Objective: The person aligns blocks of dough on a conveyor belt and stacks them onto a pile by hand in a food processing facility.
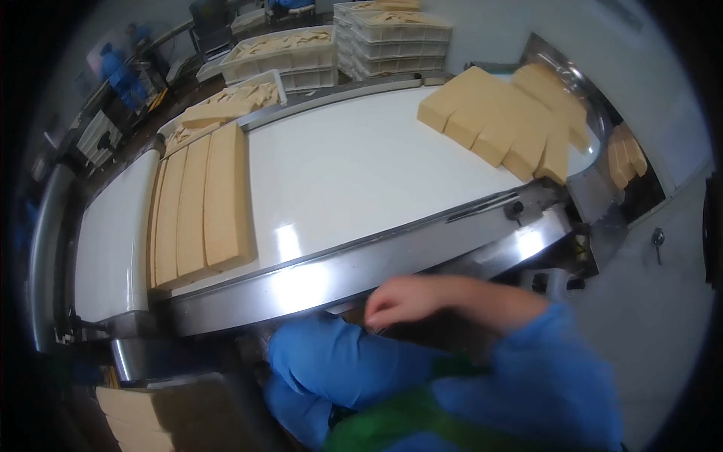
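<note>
My right hand (403, 300) is loosely curled over my blue-clad knee, just below the belt's metal edge, with nothing visible in its fingers. My left hand is not in view. Several long, pale tan blocks (203, 203) lie side by side across the left part of the white belt (339, 166). At the belt's far right end, more tan blocks (504, 113) are fanned out, touching one another.
Crates with tan pieces (279, 56) and stacked white crates (399, 45) stand behind the belt. Below the belt at bottom left is a pile of tan blocks (135, 418). A person in blue (120, 75) is at the far upper left.
</note>
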{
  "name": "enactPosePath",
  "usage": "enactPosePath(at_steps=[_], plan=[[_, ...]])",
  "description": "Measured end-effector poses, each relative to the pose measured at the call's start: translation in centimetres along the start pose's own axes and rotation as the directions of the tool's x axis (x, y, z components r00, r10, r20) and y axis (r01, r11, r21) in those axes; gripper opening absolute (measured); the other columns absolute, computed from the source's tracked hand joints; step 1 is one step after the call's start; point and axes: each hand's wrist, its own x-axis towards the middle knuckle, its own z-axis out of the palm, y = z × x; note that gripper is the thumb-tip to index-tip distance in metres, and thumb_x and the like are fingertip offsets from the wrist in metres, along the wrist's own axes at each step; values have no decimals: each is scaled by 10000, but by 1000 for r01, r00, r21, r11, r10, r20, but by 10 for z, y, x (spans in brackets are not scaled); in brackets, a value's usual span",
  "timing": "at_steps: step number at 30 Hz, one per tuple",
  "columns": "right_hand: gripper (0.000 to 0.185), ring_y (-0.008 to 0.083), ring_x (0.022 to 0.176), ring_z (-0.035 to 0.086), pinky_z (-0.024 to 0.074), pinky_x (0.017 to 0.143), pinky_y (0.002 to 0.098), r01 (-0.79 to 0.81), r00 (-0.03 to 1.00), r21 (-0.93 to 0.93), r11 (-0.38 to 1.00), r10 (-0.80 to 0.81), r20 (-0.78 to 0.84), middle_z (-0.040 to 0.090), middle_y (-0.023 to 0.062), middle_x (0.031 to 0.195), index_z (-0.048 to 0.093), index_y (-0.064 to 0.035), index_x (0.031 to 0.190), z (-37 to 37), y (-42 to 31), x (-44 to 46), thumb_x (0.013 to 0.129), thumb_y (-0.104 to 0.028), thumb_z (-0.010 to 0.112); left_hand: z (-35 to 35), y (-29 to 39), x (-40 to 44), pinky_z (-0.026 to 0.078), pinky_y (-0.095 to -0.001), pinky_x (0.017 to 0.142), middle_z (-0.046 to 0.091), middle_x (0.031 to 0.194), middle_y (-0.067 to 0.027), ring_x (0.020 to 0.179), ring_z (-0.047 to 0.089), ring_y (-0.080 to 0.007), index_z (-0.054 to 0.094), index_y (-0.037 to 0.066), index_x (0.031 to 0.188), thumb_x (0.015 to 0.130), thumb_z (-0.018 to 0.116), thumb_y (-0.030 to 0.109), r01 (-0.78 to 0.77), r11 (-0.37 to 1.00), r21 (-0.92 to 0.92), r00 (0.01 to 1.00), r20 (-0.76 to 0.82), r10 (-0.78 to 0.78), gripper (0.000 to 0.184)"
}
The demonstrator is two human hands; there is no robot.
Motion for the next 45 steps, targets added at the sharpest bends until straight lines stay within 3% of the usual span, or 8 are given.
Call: enactPosePath(at_steps=[4,8,18,25,28,29,36,45], plan=[[315,267,989,607,486,856,384,-545,228,-404,735,-334,-914,635,149,1004,645,-61,1042,-114,9,-135,793,-245,701,65,43,41,467,-386,886,588,1120,-201,1037,577,-342,585,-44,1052,887,563,50,-124,965,-231,973,162,164,191],[790,382,1146,542,415,960,473,-928,-298,292,230,8,-955,548,202,1250,478,-53,1319,-223,106,-246,737,-557,651,97,106,76,458,-408,887,583,1113,-196,1023,573,-355,585,-28,1009,819,603,4,-121,865,-487,965,145,217,193],[494,331,918,670,513,773,445,-624,-406,294,724,21,-914,688,164,1017,647,-89,1142,-378,244,-431,774,-417,623,113,172,109,497,-398,779,619,1023,-183,917,604,-350,610,10,908,699,681,10,-63,691,-720,888,275,368,220],[567,255,1095,581,480,886,400,-687,-113,228,690,208,-971,593,163,1227,606,-22,1197,-358,139,-389,728,-319,724,132,223,133,501,-380,790,632,1007,-158,916,612,-330,631,22,890,698,705,14,-21,545,-838,846,275,456,206],[787,387,1194,480,443,944,479,-885,424,-266,383,421,-802,460,247,1334,458,-129,1345,-291,120,-301,663,-394,750,128,235,141,501,-373,791,635,1001,-154,913,613,-325,631,25,898,712,705,22,-32,526,-850,836,266,480,201],[732,430,1150,504,456,926,490,-965,-126,196,176,343,-931,441,255,1344,481,-160,1325,-272,135,-259,683,-406,734,127,234,141,501,-373,791,635,999,-153,912,613,-325,630,25,900,715,704,24,-36,522,-852,835,262,485,199],[599,425,1061,586,499,860,509,-819,-324,249,518,-58,-944,534,274,1214,569,-87,1235,-275,137,-274,711,-346,698,136,217,131,499,-371,800,640,998,-145,916,619,-323,631,23,912,727,695,18,43,535,-844,824,333,459,196],[377,233,966,648,535,834,399,627,-82,153,764,260,-962,640,109,1096,569,-22,1185,-204,-1,-377,891,-258,559,157,251,138,478,-354,866,641,1017,-128,969,616,-272,636,14,951,783,671,34,213,357,-909,789,376,486,173]])
